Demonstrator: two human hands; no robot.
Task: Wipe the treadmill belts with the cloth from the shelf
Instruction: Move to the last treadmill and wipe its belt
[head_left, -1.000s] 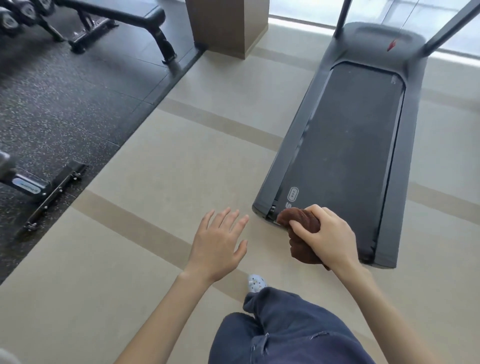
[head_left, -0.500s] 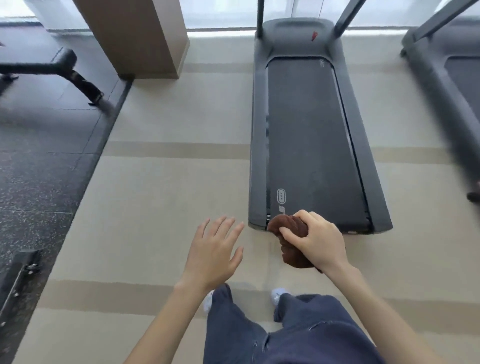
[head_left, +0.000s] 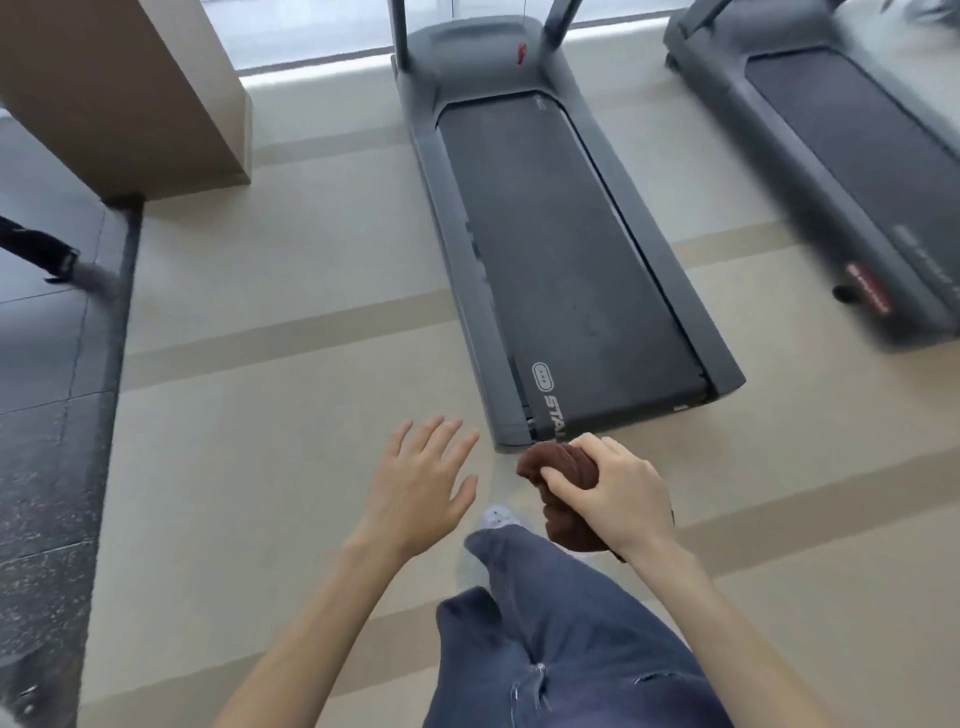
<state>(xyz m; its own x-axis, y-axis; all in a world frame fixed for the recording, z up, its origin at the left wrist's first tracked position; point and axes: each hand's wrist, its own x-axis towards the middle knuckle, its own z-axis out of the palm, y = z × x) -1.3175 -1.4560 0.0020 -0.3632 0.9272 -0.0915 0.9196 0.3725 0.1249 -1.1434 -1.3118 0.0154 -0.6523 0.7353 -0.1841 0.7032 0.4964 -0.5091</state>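
Note:
A grey treadmill stands ahead on the beige floor, its dark belt running away from me. A bunched brown cloth is gripped in my right hand, just in front of the treadmill's near end, level with its left corner. Whether the cloth touches the frame I cannot tell. My left hand hovers to the left of the cloth with fingers spread and nothing in it. A second treadmill with its own dark belt stands at the right edge.
A brown pillar rises at the upper left. Dark rubber flooring with a bench leg fills the left side. My legs in blue trousers and a light shoe are below my hands.
The view has swung left, so the treadmill now sits more to the right and the second treadmill shows more fully. Both hands keep their poses, the right one still gripping the cloth.

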